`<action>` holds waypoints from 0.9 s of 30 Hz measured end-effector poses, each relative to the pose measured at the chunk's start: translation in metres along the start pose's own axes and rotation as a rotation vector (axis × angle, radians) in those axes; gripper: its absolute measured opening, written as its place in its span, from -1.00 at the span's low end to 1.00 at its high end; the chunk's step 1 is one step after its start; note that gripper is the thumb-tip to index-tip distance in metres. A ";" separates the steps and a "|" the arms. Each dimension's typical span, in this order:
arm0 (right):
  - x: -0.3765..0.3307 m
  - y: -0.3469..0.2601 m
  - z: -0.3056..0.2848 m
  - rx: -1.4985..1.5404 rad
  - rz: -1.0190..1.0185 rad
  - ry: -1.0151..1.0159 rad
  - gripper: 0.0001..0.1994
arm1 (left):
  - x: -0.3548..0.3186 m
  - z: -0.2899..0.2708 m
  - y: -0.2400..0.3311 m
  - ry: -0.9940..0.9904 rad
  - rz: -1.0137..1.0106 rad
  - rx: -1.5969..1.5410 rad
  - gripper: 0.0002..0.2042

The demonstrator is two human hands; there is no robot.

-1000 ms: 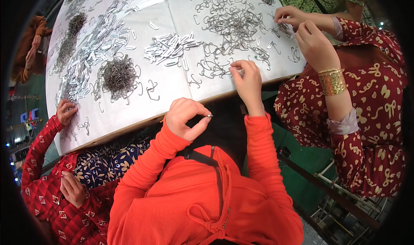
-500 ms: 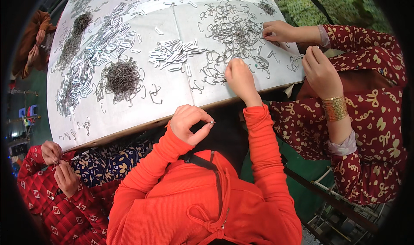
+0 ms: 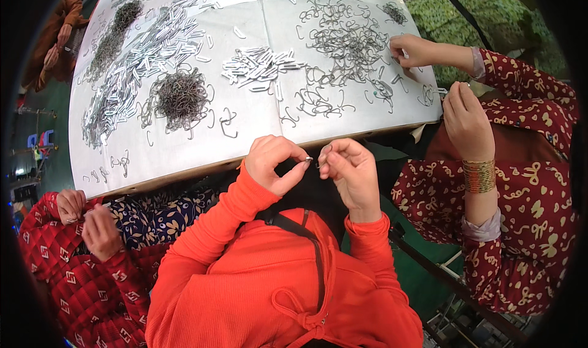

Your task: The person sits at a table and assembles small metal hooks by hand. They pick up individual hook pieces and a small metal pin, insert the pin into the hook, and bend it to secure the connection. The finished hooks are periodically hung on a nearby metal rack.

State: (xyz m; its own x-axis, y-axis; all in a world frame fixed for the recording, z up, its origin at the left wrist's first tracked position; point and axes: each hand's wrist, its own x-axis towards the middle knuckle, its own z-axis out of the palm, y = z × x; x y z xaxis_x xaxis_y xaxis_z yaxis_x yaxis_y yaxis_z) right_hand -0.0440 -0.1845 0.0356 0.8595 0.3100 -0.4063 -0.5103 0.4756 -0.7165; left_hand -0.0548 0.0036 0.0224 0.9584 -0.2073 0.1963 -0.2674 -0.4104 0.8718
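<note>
Just off the table's front edge, my left hand (image 3: 274,163) pinches a small whitish piece (image 3: 309,159) between thumb and forefinger. Close beside it, my right hand (image 3: 352,173) has its fingertips pinched on a thin bent wire hook (image 3: 318,165), mostly hidden by the fingers. The two fingertips nearly meet; whether the pieces touch, I cannot tell. Beyond my hands lie a heap of white narrow strips (image 3: 257,68) and, to its right, a spread of loose wire hooks (image 3: 349,42). A denser dark heap of hooks (image 3: 182,100) sits to the left.
More white strips (image 3: 144,60) stretch along the table's left side. At right, a co-worker's hands (image 3: 413,50) work by the hooks, with bangles on one wrist. Another co-worker's hands (image 3: 101,232) are at the lower left. Green patterned fabric (image 3: 432,17) lies beyond the table.
My right hand has come back from the wire hooks on the table to beside my left hand, now with a hook in its fingers. My left hand keeps its pinch.
</note>
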 end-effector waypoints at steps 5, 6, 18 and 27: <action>-0.003 0.002 0.002 0.035 -0.022 -0.033 -0.92 | 0.008 -0.001 0.009 -0.010 -0.032 -0.011 -0.91; -0.003 0.002 0.003 0.057 -0.031 -0.030 -0.92 | 0.009 -0.001 0.010 -0.007 -0.039 -0.010 -0.91; 0.000 -0.010 0.021 -0.241 -0.241 0.051 -0.95 | 0.023 -0.012 0.025 -0.027 -0.074 -0.034 -0.90; -0.012 -0.015 0.033 -0.752 -0.551 -0.045 -0.87 | 0.069 -0.042 -0.054 0.011 -0.021 0.387 -0.87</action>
State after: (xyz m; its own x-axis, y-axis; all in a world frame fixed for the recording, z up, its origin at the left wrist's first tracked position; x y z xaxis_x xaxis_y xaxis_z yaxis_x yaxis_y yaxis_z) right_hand -0.0478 -0.1681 0.0706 0.9647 0.2384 0.1116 0.1359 -0.0878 -0.9868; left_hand 0.0302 0.0490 0.0079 0.9646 -0.1862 0.1869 -0.2633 -0.7200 0.6421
